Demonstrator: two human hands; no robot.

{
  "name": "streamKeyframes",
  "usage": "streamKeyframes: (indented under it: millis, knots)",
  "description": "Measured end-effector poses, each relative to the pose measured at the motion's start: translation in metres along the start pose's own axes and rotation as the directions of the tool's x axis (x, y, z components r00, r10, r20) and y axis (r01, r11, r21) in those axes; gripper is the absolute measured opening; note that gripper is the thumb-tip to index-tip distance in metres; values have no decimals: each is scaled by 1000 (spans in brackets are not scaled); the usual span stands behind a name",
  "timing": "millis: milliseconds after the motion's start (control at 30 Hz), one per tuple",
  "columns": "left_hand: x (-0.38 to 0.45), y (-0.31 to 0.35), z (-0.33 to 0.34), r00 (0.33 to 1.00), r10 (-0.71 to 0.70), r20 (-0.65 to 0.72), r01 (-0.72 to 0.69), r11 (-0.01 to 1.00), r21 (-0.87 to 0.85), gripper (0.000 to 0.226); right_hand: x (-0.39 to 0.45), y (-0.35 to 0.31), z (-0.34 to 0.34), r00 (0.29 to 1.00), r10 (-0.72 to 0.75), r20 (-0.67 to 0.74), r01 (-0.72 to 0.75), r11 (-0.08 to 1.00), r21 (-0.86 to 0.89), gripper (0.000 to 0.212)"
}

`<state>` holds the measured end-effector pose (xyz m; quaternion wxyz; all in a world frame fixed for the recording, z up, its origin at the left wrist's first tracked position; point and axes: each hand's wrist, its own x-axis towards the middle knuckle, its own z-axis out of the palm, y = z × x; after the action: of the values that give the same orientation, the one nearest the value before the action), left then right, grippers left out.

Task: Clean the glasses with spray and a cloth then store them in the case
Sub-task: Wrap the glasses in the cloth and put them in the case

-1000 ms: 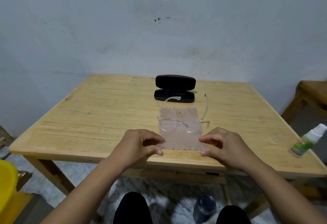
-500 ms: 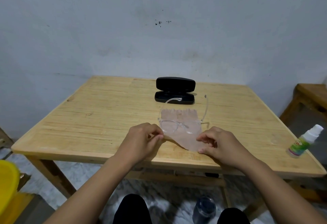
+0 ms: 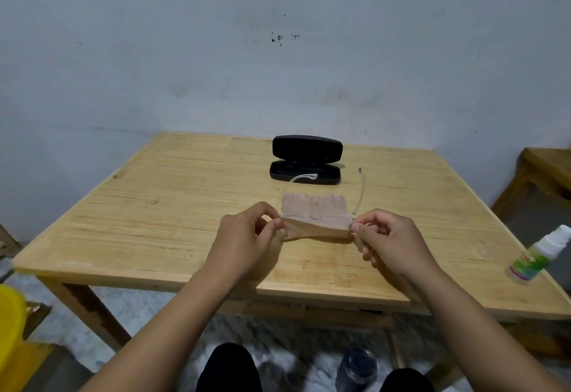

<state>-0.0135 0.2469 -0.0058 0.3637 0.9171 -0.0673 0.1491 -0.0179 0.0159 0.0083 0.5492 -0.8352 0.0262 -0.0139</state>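
The cloth (image 3: 315, 217), a pale pink square, was shown being folded forward over the front of the clear-framed glasses (image 3: 324, 206), which lay on the wooden table (image 3: 185, 206) near its front edge, temples open and pointing away from the person. The left hand (image 3: 247, 237) and right hand (image 3: 386, 240) were each closed in a narrow pinch on a near corner of the cloth, thumb against forefinger, with the remaining fingers curled. The lifted near half of the cloth was held taut between the two pinches, just above the lenses. The black case (image 3: 306, 162) stood open behind the glasses, apart from them except where one temple tip appeared to overlap its front edge. The spray bottle (image 3: 537, 255) lay on its side at the table's right edge, well apart from both hands. The step was judged to be the wiping stage; whether spray had been applied could not be told. The next move was judged to call for pressing the folded cloth onto the lenses and rubbing, with the frame steadied.
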Motion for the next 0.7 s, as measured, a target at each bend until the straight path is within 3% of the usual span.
streamKeyframes:
  millis: [133, 267, 433, 567, 700]
  knots:
    - [6, 10, 9, 982, -189, -23, 172, 933, -317, 5, 7, -4, 6, 987, 142, -69, -115, 946, 305, 7]
    - [11, 22, 18, 952, -302, 51, 272, 757, -594, 10, 14, -6, 15, 966, 230, -119, -157, 885, 438, 10]
    - [17, 28, 23, 931, -347, 112, 335, 690, -642, 9, 20, -7, 25, 965, 254, -69, -168, 796, 581, 11]
    - [23, 20, 25, 911, -358, 204, 407, 707, -578, 13, 23, -7, 29, 965, 258, -55, -203, 861, 467, 10]
    - [26, 15, 22, 909, -374, 185, 409, 711, -572, 15, 25, -5, 27, 969, 240, -57, -199, 897, 394, 16]
